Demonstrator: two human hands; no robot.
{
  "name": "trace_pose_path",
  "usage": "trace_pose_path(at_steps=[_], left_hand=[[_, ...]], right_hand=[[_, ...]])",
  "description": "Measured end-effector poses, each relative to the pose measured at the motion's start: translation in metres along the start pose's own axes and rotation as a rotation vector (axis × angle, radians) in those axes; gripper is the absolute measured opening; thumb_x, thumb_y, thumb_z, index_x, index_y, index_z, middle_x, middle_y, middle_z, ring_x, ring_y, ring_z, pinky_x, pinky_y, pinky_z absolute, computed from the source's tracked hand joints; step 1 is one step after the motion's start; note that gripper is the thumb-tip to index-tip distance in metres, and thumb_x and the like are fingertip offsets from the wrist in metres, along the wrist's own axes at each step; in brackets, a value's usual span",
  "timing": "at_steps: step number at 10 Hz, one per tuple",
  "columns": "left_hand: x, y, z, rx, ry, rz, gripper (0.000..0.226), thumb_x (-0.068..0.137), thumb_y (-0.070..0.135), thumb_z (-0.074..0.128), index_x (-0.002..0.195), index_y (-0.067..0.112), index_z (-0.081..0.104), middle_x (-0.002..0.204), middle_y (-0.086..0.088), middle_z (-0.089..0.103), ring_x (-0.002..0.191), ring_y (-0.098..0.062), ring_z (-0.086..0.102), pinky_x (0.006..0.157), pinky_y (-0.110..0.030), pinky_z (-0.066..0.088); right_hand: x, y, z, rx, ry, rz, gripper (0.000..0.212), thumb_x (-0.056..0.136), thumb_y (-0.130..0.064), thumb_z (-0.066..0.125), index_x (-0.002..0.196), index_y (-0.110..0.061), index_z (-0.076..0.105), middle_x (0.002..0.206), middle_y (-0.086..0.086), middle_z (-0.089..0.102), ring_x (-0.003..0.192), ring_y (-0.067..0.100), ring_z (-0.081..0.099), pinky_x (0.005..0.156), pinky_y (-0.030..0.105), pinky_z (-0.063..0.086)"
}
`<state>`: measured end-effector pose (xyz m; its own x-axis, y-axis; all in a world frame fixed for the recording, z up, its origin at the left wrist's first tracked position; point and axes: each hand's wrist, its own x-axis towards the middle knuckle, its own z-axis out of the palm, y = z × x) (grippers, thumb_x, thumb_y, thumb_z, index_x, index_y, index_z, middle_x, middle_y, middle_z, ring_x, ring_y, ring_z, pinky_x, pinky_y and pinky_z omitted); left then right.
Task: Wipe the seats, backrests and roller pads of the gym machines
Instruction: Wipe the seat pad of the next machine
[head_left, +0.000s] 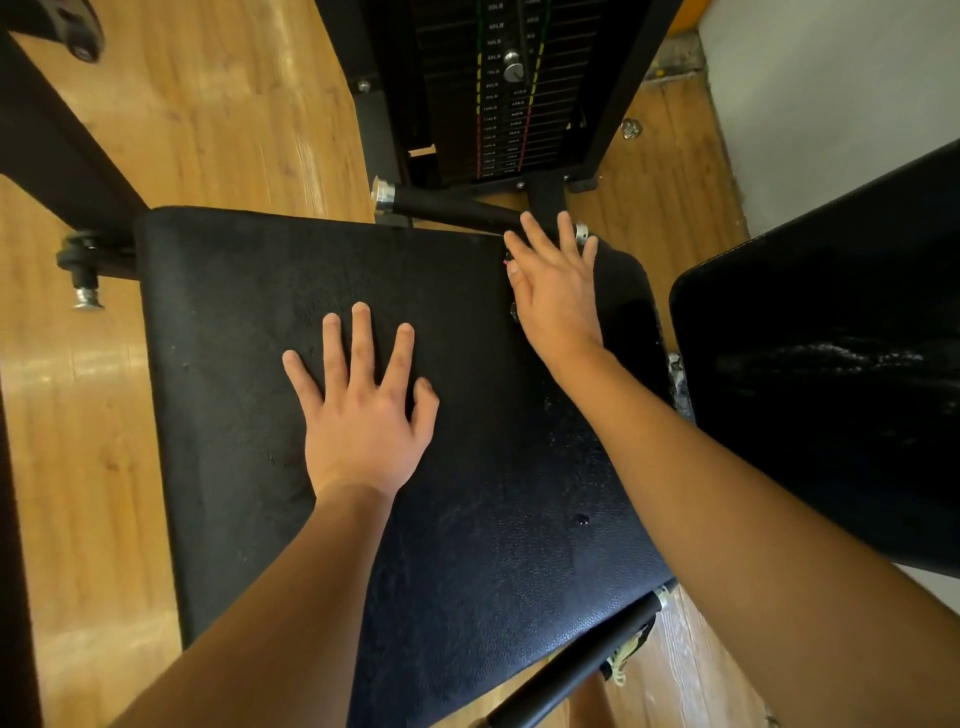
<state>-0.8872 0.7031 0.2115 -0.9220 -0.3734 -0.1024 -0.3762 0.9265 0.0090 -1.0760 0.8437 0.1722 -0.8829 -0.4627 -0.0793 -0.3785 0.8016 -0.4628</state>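
A large black padded seat (249, 322) of a gym machine fills the middle of the view. My left hand (363, 405) lies flat on its centre with fingers spread and straight. My right hand (558, 291) reaches to the seat's far right corner with fingers extended, near a chrome-capped black handle (452, 208). Something small and dark lies under the right palm; I cannot tell what it is. A second black pad, the backrest (831, 374), stands at the right with pale streaks on its surface.
The black weight stack (498, 93) with its selector pin stands just beyond the seat. Black frame bars cross the upper left. Another black handle (582, 670) sticks out at the seat's near right. Wooden floor (218, 114) surrounds the machine; a pale wall is at the far right.
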Motion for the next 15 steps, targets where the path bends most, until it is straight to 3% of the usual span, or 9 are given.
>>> trace_pose_path(at_steps=[1,4,6,9,12,15], left_hand=[[0.001,0.001,0.0,0.002,0.002,0.001,0.06,0.102,0.046,0.03,0.157,0.025,0.039,0.168,-0.017,0.022,0.156,-0.04,0.011,0.12,-0.071,0.008],[0.001,0.0,0.0,-0.009,0.003,-0.001,0.06,0.103,0.047,0.03,0.157,0.024,0.039,0.168,-0.017,0.022,0.156,-0.04,0.01,0.12,-0.071,0.008],[0.001,0.0,0.0,0.008,-0.008,-0.001,0.059,0.103,0.047,0.029,0.158,0.026,0.036,0.169,-0.016,0.02,0.157,-0.039,0.009,0.12,-0.071,0.007],[0.001,0.001,-0.001,0.001,-0.018,0.001,0.06,0.103,0.048,0.025,0.158,0.026,0.035,0.169,-0.016,0.019,0.157,-0.039,0.008,0.12,-0.071,0.008],[0.002,0.001,-0.001,0.011,-0.022,0.003,0.06,0.103,0.048,0.025,0.159,0.027,0.035,0.169,-0.015,0.019,0.157,-0.039,0.008,0.121,-0.07,0.007],[0.001,0.0,-0.001,0.006,-0.009,0.005,0.061,0.103,0.048,0.024,0.158,0.026,0.036,0.169,-0.015,0.019,0.157,-0.039,0.008,0.121,-0.069,0.005]], right_hand=[[0.007,-0.004,-0.001,-0.123,0.016,0.019,0.042,0.111,-0.028,0.036,0.149,-0.02,0.051,0.163,0.0,0.037,0.157,0.032,0.014,0.123,0.054,-0.007],[-0.03,-0.002,-0.001,-0.065,-0.022,0.012,0.042,0.111,-0.023,0.037,0.152,-0.015,0.047,0.162,0.002,0.038,0.156,0.03,0.018,0.125,0.049,-0.004],[0.003,-0.009,-0.003,-0.075,-0.009,0.047,0.044,0.111,-0.022,0.035,0.154,-0.015,0.043,0.165,0.002,0.034,0.157,0.029,0.013,0.125,0.05,-0.005],[-0.062,0.0,0.005,0.0,0.049,-0.042,0.039,0.106,-0.013,0.048,0.144,-0.007,0.056,0.155,0.01,0.048,0.15,0.036,0.032,0.123,0.052,0.002],[-0.015,-0.007,-0.003,-0.054,-0.006,0.036,0.044,0.112,-0.019,0.034,0.153,-0.01,0.043,0.165,0.006,0.032,0.157,0.03,0.013,0.125,0.048,-0.006],[-0.081,-0.001,0.006,0.045,0.032,-0.048,0.037,0.106,-0.013,0.048,0.141,-0.007,0.058,0.154,0.01,0.05,0.15,0.035,0.033,0.124,0.05,0.004]])
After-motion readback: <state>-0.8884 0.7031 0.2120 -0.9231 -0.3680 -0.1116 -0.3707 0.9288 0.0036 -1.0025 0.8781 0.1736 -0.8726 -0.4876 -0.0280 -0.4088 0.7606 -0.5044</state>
